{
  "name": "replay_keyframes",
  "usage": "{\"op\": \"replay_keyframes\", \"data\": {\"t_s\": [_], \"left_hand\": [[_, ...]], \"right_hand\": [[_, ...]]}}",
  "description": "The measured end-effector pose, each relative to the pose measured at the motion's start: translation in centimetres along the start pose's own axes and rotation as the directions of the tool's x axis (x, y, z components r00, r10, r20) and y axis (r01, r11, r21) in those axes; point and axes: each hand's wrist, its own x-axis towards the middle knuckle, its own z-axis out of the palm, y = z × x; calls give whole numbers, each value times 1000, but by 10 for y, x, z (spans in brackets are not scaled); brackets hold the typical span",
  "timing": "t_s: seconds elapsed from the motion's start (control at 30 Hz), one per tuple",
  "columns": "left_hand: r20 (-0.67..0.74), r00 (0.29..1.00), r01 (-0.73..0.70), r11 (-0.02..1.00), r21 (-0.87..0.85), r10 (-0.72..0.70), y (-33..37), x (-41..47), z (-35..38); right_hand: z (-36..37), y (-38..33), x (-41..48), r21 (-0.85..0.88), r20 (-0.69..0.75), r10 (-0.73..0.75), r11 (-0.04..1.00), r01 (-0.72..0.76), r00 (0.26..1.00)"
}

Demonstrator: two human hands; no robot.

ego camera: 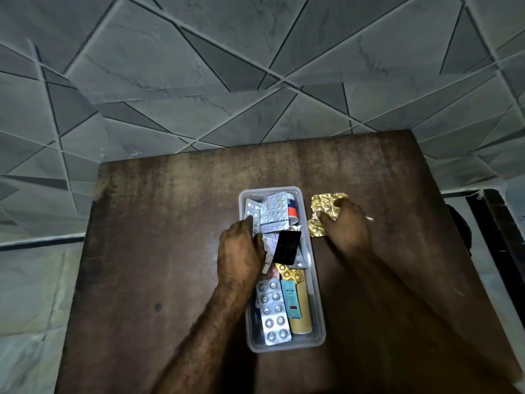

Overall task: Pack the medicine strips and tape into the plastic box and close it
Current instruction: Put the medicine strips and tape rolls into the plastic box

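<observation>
A clear rectangular plastic box (314, 277) lies lengthwise near the middle of a dark brown wooden table (170, 223), lid off, with bare tabletop open to its left and far sides and the table's far edge meeting a grey geometric-tiled wall (227, 66). The box is crowded: silver blister strips (273, 311) and a tan tube (301, 308) at the near end, a black strip (287, 247) in the middle, and a printed white strip (274, 211) beside a white roll with red and blue print (292, 209) at the far end. The left hand (241, 251) reaches over the box's left rim, fingers curled onto the strips inside. The right hand (348, 223) pinches a crumpled gold foil strip (322, 214) on the table just right of the box.
</observation>
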Motion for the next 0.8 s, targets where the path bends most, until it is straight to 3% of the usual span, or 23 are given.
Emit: {"op": "replay_keyframes", "data": {"t_s": [0.13,0.37,0.53,0.67,0.8], "left_hand": [[112,993,45,999,27,-48,1,-3,-2],[163,985,57,998,-1,-56,-1,-10,-6],[82,987,159,946,-281,-142,-16,-13,-10],[45,977,208,884,-418,-209,-24,-16,-14],[61,968,244,864,-440,-242,-26,-17,-15]], "right_hand": [[10,20,16,-111,74,157,983,-148,985],[18,10,15,-159,27,206,967,-199,978],[13,34,39,173,33,304,936,-305,952],[-13,37,39,596,168,292,731,-333,941],[-44,34,35,728,147,261,624,-283,954]]}}
